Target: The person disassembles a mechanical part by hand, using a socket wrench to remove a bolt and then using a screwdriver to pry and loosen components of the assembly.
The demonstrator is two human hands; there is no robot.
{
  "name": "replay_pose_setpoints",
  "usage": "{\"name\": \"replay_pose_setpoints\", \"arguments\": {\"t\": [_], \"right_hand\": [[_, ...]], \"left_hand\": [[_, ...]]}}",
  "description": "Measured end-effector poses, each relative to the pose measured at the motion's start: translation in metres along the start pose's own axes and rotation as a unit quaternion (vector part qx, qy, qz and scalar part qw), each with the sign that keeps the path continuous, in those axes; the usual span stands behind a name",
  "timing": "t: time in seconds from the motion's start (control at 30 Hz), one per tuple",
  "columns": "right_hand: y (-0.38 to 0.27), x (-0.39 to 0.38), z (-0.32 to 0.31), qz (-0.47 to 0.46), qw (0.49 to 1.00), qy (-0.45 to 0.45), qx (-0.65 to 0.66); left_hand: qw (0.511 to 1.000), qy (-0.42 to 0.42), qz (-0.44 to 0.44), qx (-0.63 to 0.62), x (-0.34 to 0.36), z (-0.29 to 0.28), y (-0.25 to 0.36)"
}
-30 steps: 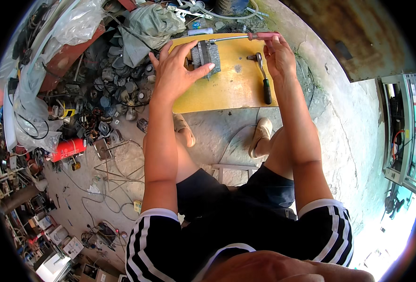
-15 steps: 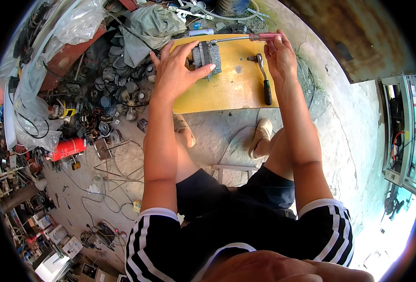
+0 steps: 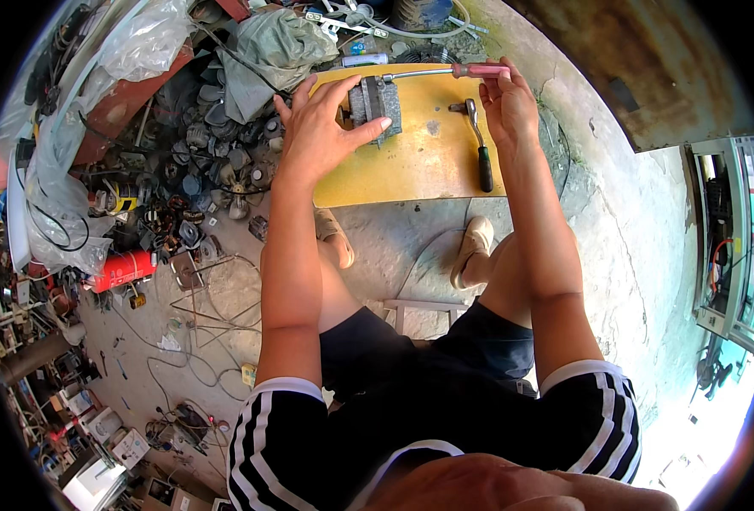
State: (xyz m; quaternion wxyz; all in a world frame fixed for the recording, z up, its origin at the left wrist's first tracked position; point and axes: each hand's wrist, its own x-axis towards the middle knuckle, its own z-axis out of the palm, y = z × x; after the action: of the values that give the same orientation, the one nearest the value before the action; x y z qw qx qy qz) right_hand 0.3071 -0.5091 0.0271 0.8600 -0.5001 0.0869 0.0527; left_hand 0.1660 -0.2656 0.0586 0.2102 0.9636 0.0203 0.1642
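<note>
A grey metal motor-like part (image 3: 377,100) with ribbed sides rests near the far left of a yellow board (image 3: 411,175). My left hand (image 3: 324,119) grips it from the left, thumb on its near face and fingers over its far side. My right hand (image 3: 510,102) is closed on the pinkish-red handle of a long-shafted screwdriver (image 3: 477,70). The shaft runs left, nearly level, and its end meets the part's far right corner; the exact tip is too small to make out. Just left of my right forearm lies a ratchet wrench (image 3: 481,143) with a black handle.
Piled motor parts (image 3: 215,162) crowd the floor left of the board, beside a grey-green sack (image 3: 275,55). A red cylinder (image 3: 124,270) and loose cables lie nearer. A rusty metal sheet (image 3: 632,68) stands at the far right. My feet are below the board's near edge.
Almost nothing differs. Both hands keep their hold, and the screwdriver stays at the part's corner with at most a slight shift in my right fingers.
</note>
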Motion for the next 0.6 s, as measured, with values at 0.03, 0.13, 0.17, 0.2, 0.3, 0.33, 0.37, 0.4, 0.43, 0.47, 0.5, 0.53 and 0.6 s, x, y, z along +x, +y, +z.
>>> {"name": "replay_pose_setpoints", "arguments": {"t": [0.03,0.13,0.17,0.2,0.3,0.33,0.37,0.4,0.43,0.47,0.5,0.53,0.6], "right_hand": [[-0.001,-0.001,0.003,0.0,1.0,-0.003,0.003],[-0.008,-0.009,0.007,0.025,0.999,-0.002,-0.024],[-0.009,-0.009,0.008,0.034,0.999,0.004,-0.021],[-0.009,-0.01,0.009,0.043,0.999,0.01,-0.018],[-0.004,-0.005,0.006,0.033,0.999,0.025,0.009],[-0.002,-0.004,0.005,0.024,0.999,0.029,0.02],[-0.001,-0.002,0.004,0.019,0.999,0.022,0.033],[-0.001,0.0,0.003,0.015,0.999,0.015,0.045],[-0.001,-0.001,0.005,0.012,0.998,0.007,0.058],[-0.003,-0.003,0.006,0.02,0.998,-0.008,0.057],[-0.005,-0.005,0.006,0.028,0.998,-0.023,0.056],[-0.008,-0.009,0.008,0.037,0.997,-0.039,0.055],[-0.014,-0.015,0.013,0.049,0.999,-0.011,0.012]], "left_hand": [[1.0,0.001,0.0,0.0,0.0,0.0,-0.001],[1.0,0.0,-0.005,-0.002,-0.001,0.0,-0.001],[1.0,0.0,-0.006,-0.002,-0.001,0.0,-0.001],[1.0,0.0,-0.006,-0.003,-0.002,0.0,-0.001],[1.0,-0.003,-0.007,-0.002,-0.001,-0.001,0.001],[1.0,-0.004,-0.008,-0.001,-0.001,-0.001,0.002],[1.0,-0.003,-0.007,-0.002,-0.001,-0.001,0.002],[1.0,-0.002,-0.006,-0.003,0.0,-0.001,0.002],[1.0,-0.001,-0.006,-0.003,-0.001,-0.001,0.002],[1.0,-0.001,-0.006,-0.003,-0.001,-0.001,0.002],[1.0,0.0,-0.006,-0.003,-0.001,-0.001,0.001],[1.0,0.001,-0.007,-0.003,-0.002,-0.001,0.001],[1.0,0.002,-0.009,-0.001,-0.003,0.0,-0.001]]}}
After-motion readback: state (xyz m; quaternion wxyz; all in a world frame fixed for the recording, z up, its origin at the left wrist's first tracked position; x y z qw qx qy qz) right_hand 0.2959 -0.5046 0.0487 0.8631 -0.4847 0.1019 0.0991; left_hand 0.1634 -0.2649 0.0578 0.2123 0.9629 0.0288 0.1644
